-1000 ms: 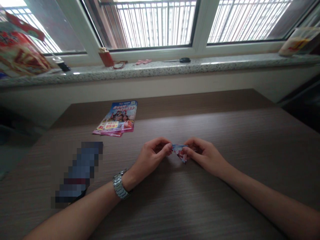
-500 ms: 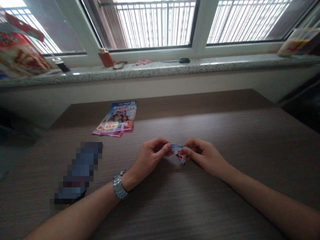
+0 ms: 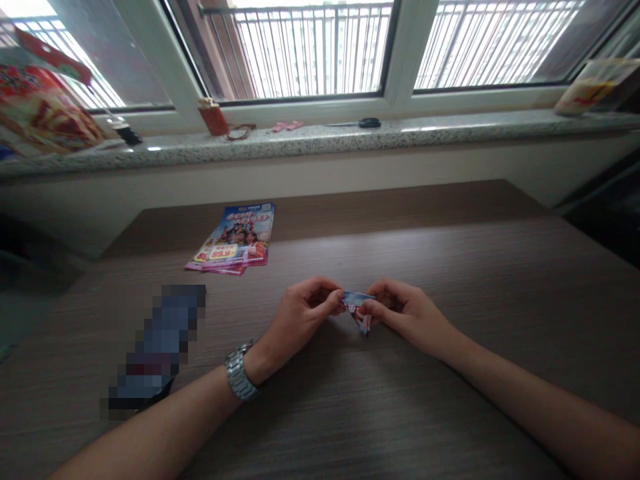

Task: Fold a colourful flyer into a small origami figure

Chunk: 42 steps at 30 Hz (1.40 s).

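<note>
A small piece of folded printed paper, blue, white and red, is held between my two hands over the middle of the table. My left hand pinches its left corner between thumb and fingers. On the other side, my right hand grips the right edge, its thumb lying across the front. The paper tapers to a point below the hands. Part of it is hidden behind my fingers. A metal watch is on my left wrist.
A stack of printed flyers lies on the wooden table, far left. Nearer is a blurred-out dark device, close to my left forearm. The stone sill bears scissors, a red-brown case and food packages.
The paper's pointed lower part hangs slightly lower, and a little more of its face shows between my hands. Both hands keep their hold and have barely moved.
</note>
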Tool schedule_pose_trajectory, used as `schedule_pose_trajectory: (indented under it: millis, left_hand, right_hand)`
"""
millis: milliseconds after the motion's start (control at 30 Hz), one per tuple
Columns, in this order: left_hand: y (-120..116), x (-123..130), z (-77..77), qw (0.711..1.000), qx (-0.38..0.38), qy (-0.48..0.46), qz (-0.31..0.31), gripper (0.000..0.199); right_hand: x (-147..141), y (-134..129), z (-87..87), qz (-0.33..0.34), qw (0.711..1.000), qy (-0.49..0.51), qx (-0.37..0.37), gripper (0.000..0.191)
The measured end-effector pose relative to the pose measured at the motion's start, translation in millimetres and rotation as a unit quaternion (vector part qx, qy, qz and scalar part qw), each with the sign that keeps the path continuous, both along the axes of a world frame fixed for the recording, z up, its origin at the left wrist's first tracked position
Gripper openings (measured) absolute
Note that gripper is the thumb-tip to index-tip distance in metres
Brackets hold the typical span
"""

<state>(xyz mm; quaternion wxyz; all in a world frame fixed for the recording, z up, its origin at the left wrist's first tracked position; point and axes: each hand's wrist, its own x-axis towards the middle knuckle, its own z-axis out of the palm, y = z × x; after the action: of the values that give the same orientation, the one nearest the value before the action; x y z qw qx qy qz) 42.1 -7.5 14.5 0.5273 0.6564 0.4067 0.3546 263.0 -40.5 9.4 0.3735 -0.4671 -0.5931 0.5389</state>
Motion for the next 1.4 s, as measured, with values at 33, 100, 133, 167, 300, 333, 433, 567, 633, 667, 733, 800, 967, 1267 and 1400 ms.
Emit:
schedule_pose_trajectory:
  millis: [33, 100, 133, 167, 300, 333, 433, 567, 633, 667, 733, 800, 967, 1267, 1400]
  left_hand:
    - [-0.2, -0.1, 0.2, 1.0, 0.003, 0.003, 0.0, 0.023]
    - [-0.4, -0.5, 0.1, 1.0, 0.011, 0.009, -0.003, 0.024]
    - [-0.4, -0.7, 0.0, 1.0, 0.012, 0.011, -0.006, 0.024]
    - [-0.3, -1.0, -0.3, 1.0, 0.014, 0.015, -0.009, 0.025]
    - [0.0, -1.9, -1.4, 0.999, 0.026, 0.029, -0.01, 0.024]
    - [0.0, -2.0, -1.5, 0.999, 0.029, 0.032, -0.009, 0.023]
    - [0.0, -2.1, -2.0, 0.999, 0.026, 0.034, -0.01, 0.023]
    - [0.4, -1.8, -3.8, 1.0, 0.019, 0.021, -0.013, 0.025]
    - [0.9, -1.5, -4.3, 1.0, 0.01, 0.013, -0.019, 0.026]
    - [1.1, -1.2, -4.3, 1.0, 0.003, 0.007, -0.023, 0.027]
    - [1.5, -0.6, -3.7, 0.999, -0.012, -0.008, -0.03, 0.026]
    - [1.4, 0.1, -2.5, 0.999, -0.017, -0.014, -0.043, 0.024]
    - [-0.4, 1.8, -0.2, 0.998, 0.008, 0.007, -0.06, 0.019]
    - [-0.4, 0.7, -3.4, 0.998, 0.027, 0.007, -0.058, 0.02]
    - [1.2, -0.4, -4.3, 0.997, 0.025, 0.008, -0.069, 0.02]
  right_hand:
    - [0.0, -0.1, 0.1, -0.001, 1.0, -0.001, -0.001, 0.026]
    - [0.1, -0.2, 0.0, 0.004, 1.0, -0.005, -0.003, 0.026]
    - [0.2, -0.3, -0.1, 0.008, 1.0, -0.008, -0.002, 0.026]
    - [0.4, -0.5, -0.3, 0.012, 1.0, -0.012, -0.001, 0.027]
    - [0.8, -1.1, -1.0, 0.019, 0.999, -0.027, -0.001, 0.029]
    - [0.8, -1.1, -0.9, 0.02, 0.999, -0.026, -0.004, 0.028]
    - [0.8, -0.9, -0.5, 0.02, 1.0, -0.023, -0.006, 0.026]
    - [1.4, -0.5, 0.6, 0.019, 0.999, -0.04, 0.006, 0.026]
    - [1.6, -0.5, 1.3, 0.016, 0.999, -0.04, 0.008, 0.027]
    - [1.6, -0.4, 1.5, 0.013, 0.999, -0.036, 0.006, 0.027]
    - [1.8, -0.1, 1.3, 0.007, 1.0, -0.024, -0.001, 0.028]
    - [2.0, 0.4, 0.5, 0.0, 1.0, -0.01, -0.005, 0.028]
    - [2.0, 1.3, -1.5, -0.006, 1.0, 0.008, -0.007, 0.027]
    - [-3.1, -2.1, 2.9, 0.011, 0.999, 0.031, -0.039, 0.03]
    - [-2.8, -1.8, 1.5, 0.015, 0.998, 0.047, -0.047, 0.028]
